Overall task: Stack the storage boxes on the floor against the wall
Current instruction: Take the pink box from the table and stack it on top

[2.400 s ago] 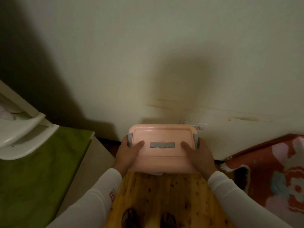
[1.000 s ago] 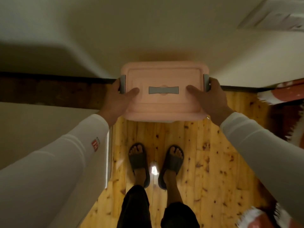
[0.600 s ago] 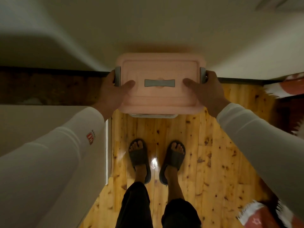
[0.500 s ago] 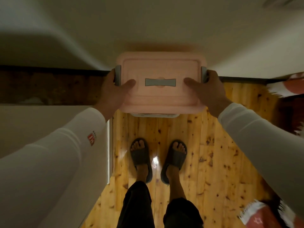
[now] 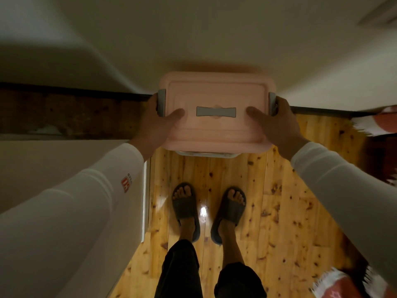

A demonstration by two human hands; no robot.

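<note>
Your left hand (image 5: 155, 121) is clamped on the left end of the pink storage box (image 5: 217, 112), thumb laid across the lid, fingers wrapped out of sight round the grey latch (image 5: 161, 102); your right hand (image 5: 277, 123) mirrors it at the other end, thumb on the lid beside the grey lid handle (image 5: 216, 111), fingers hidden behind the right latch (image 5: 272, 103). Change logged: a couple of seconds back you faced the wall (image 5: 193, 39) with the box held out near a low green-covered surface; your head has since tipped down, and your sandalled feet (image 5: 185, 203) and the wooden floor (image 5: 279, 201) now fill the lower frame. Over the last half second the box has barely shifted relative to your hands. It hangs level, its far edge near the dark strip (image 5: 86, 91) where wall meets floor; whether it touches the wall cannot be told. A pale edge (image 5: 206, 153) shows under the near rim; possibly the box's own base or another box below, unclear. Judgement: carry phase is over and you are lined up for the lowering. Next move calls for a straight descent, keeping the lid level and the back edge parallel to the wall. Risk: the patterned rug (image 5: 352, 282) at right lies close to your footing.
</note>
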